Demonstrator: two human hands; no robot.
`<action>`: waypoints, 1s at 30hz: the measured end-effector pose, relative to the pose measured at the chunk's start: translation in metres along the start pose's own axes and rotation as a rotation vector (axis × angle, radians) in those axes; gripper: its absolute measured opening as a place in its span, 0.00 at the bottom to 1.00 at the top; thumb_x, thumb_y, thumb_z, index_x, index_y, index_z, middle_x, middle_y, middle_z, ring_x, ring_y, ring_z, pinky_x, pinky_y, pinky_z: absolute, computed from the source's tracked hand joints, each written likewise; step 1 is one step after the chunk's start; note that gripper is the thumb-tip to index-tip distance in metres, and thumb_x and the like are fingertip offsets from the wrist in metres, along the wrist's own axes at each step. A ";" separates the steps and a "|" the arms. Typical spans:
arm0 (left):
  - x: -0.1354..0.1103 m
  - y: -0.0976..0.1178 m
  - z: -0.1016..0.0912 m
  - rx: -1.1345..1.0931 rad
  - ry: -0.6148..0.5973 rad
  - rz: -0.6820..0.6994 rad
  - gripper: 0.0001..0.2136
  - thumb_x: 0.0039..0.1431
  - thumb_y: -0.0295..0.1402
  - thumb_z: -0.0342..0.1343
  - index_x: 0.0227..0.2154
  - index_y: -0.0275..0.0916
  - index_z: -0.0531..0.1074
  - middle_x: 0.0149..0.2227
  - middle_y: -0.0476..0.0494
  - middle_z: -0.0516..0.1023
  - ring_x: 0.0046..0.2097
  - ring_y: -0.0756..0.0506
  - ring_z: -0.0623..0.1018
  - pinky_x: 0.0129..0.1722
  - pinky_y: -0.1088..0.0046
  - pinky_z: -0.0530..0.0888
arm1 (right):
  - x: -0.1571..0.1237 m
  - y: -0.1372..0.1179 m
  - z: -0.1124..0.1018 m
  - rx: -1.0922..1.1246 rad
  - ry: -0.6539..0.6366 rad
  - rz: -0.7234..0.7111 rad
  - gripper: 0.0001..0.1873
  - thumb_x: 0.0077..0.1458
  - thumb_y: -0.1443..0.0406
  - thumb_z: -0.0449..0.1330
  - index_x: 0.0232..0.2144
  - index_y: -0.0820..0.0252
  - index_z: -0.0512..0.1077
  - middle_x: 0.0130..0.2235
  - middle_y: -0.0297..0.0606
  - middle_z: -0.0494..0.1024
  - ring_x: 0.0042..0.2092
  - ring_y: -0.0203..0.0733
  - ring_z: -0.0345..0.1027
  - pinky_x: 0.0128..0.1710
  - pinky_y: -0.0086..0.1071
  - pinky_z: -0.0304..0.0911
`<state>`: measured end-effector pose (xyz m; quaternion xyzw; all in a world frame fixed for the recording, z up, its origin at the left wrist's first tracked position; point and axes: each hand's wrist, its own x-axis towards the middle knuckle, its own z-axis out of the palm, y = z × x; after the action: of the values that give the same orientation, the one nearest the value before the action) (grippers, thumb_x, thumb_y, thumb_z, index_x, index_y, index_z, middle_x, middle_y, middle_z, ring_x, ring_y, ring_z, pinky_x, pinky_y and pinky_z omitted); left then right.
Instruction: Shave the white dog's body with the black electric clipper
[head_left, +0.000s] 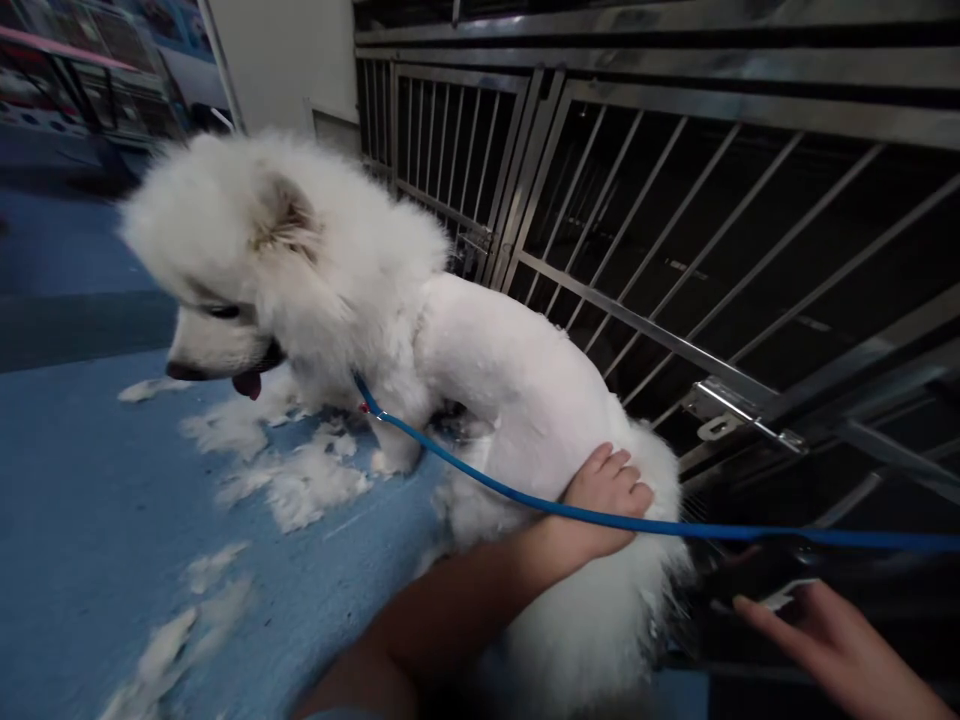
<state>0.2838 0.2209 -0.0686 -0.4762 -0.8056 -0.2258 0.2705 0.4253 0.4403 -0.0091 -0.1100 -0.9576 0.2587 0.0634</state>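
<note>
Head: my spread left fingers (618,471) rest on fluffy white half-shaved dog (472,340), likely heavy; brace hip (576,422); right fingers (784,632) grasp blurred black tool (757,570).

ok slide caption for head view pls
Left hand rests on a partly shorn white dog on a blue leash; right hand holds a dark tool; cut fur litters the floor.

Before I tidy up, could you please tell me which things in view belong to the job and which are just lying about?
Job:
white dog, under the left hand
blue leash, on the dog
dark tool, in the right hand

Lying or standing about:
loose fur tufts, on the floor
barred metal cages, beyond the dog
</note>
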 end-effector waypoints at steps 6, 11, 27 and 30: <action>-0.009 -0.012 -0.021 -0.161 -0.003 0.092 0.22 0.56 0.47 0.59 0.45 0.35 0.74 0.52 0.36 0.76 0.55 0.39 0.73 0.60 0.59 0.67 | 0.037 -0.020 -0.001 0.010 0.305 -0.277 0.21 0.51 0.51 0.62 0.43 0.55 0.74 0.46 0.44 0.79 0.48 0.57 0.74 0.52 0.54 0.69; -0.014 -0.037 -0.036 -0.236 0.152 0.018 0.25 0.60 0.52 0.50 0.48 0.36 0.74 0.54 0.34 0.75 0.54 0.37 0.74 0.56 0.57 0.70 | 0.071 -0.070 0.005 0.281 0.491 -0.376 0.22 0.49 0.56 0.67 0.46 0.52 0.72 0.50 0.40 0.78 0.49 0.51 0.74 0.55 0.51 0.67; 0.005 -0.095 -0.051 -0.115 0.341 -0.436 0.16 0.54 0.41 0.61 0.44 0.41 0.78 0.61 0.38 0.69 0.64 0.30 0.61 0.65 0.42 0.55 | 0.146 -0.128 0.016 0.569 -0.100 -0.488 0.24 0.47 0.50 0.69 0.42 0.56 0.71 0.44 0.42 0.80 0.43 0.49 0.76 0.44 0.45 0.74; 0.003 -0.098 -0.049 -0.093 0.387 -0.401 0.13 0.56 0.38 0.59 0.43 0.42 0.79 0.60 0.38 0.70 0.64 0.30 0.62 0.63 0.42 0.59 | 0.149 -0.125 0.020 0.528 -0.205 -0.508 0.24 0.48 0.50 0.69 0.42 0.56 0.69 0.43 0.41 0.79 0.44 0.49 0.76 0.44 0.45 0.74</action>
<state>0.2060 0.1491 -0.0402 -0.2673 -0.8060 -0.3980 0.3471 0.2551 0.3618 0.0469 0.1775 -0.8562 0.4820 0.0553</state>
